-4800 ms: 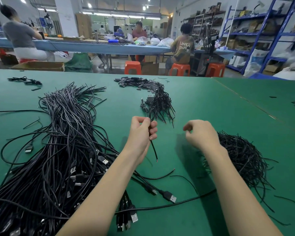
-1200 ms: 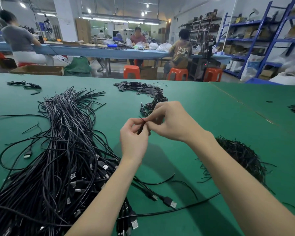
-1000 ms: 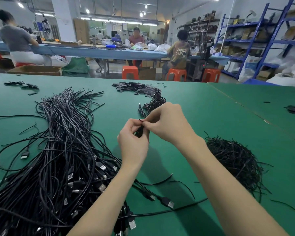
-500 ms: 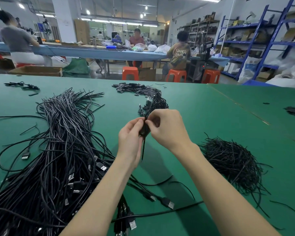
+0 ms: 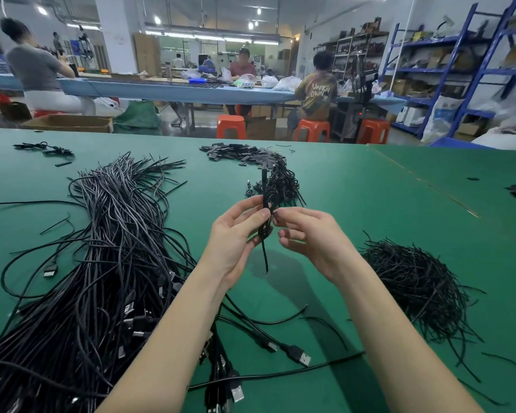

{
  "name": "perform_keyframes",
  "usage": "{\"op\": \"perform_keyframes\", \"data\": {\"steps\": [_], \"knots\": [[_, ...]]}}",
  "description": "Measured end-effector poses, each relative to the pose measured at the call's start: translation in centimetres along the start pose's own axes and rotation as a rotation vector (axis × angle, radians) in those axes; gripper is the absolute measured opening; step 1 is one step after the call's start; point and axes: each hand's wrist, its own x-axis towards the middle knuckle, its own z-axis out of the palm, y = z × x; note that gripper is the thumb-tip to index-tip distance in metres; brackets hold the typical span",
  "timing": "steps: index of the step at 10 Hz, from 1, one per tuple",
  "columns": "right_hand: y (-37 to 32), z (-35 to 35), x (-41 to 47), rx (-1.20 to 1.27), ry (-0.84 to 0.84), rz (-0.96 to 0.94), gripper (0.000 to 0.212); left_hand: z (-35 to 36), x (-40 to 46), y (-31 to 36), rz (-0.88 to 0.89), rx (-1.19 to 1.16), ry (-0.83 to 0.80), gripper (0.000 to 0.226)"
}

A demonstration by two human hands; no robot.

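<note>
While the coil (image 5: pixel 265 231) of thin black cable sits mid-frame, raised above the table (image 5: pixel 370 204), the left hand (image 5: pixel 236 234) pinches it between thumb and curled fingers. The right hand (image 5: pixel 307 236) nips the coil's top edge with thumb and forefinger, its other fingers loosely bent. One strand (image 5: pixel 263 186) stands straight up out of the grip and another end hangs below it; whether either is a tie or the cable's own tail is not clear. Nothing visibly binds the coil, so it seems to be held by finger pressure alone. If either pinch eases before a wrap is tight, the loops would likely spring open and need winding again. The upright strand is close to the bundles (image 5: pixel 283 183) piled just behind the hands and could snag there. Flat black pieces (image 5: pixel 236 153) lie further up the frame. A big heap of cables (image 5: pixel 102 263) fills the left side, a plug (image 5: pixel 301 357) lies near the bottom centre, and a nest of short ties (image 5: pixel 414 278) sits at right. The only legible writing is "UNKN OWN" on a seated person's shirt (image 5: pixel 319 92), upper centre; no brand shows on the cables.
</note>
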Motion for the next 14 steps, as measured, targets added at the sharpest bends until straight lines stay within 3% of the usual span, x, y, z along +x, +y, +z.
{"op": "perform_keyframes", "data": {"steps": [2,4,5,7,8,9,10,11,12,13,14], "knots": [[1.5,-1.7,-0.2,-1.104,0.185,-0.879,0.031,-0.2,0.0,0.4,-0.113,-0.115,0.005,0.028],[1.2,-2.1,-0.3,-1.105,0.139,-1.108,0.006,-0.5,0.0,0.6,-0.167,-0.091,-0.046,0.036],[1.5,-2.5,-0.3,-1.147,0.115,-1.102,0.012,-0.6,0.0,0.4,-0.178,-0.068,-0.068,0.037],[1.8,-2.1,-0.5,-1.02,0.161,-1.097,0.002,-0.7,-0.2,0.5,-0.182,-0.038,-0.135,0.033],[2.0,-1.2,-0.2,-0.884,0.174,-0.809,0.011,-1.0,-0.2,0.3,-0.071,0.206,-0.078,0.024],[1.4,-0.3,0.1,0.061,-0.01,0.047,0.014,-0.7,-0.3,0.3,0.083,0.326,-0.059,0.022],[1.1,-0.2,-0.2,0.536,-0.167,0.457,0.005,-0.7,-0.2,0.2,0.162,0.368,-0.065,0.023],[0.8,-0.4,-0.4,0.056,-0.129,0.196,0.003,-1.1,0.0,0.2,0.072,0.31,-0.045,0.021],[0.2,-1.5,-0.4,-0.604,-0.005,-0.374,0.017,-1.2,0.2,0.0,-0.009,0.199,-0.033,0.02],[0.3,-2.3,-0.6,-1.042,-0.046,-0.785,0.029,-1.4,0.3,-0.1,-0.059,0.142,-0.026,0.02],[0.5,-2.4,-0.7,-1.138,0.016,-0.92,0.013,-1.6,0.4,-0.2,-0.078,0.152,-0.048,0.022]]}}
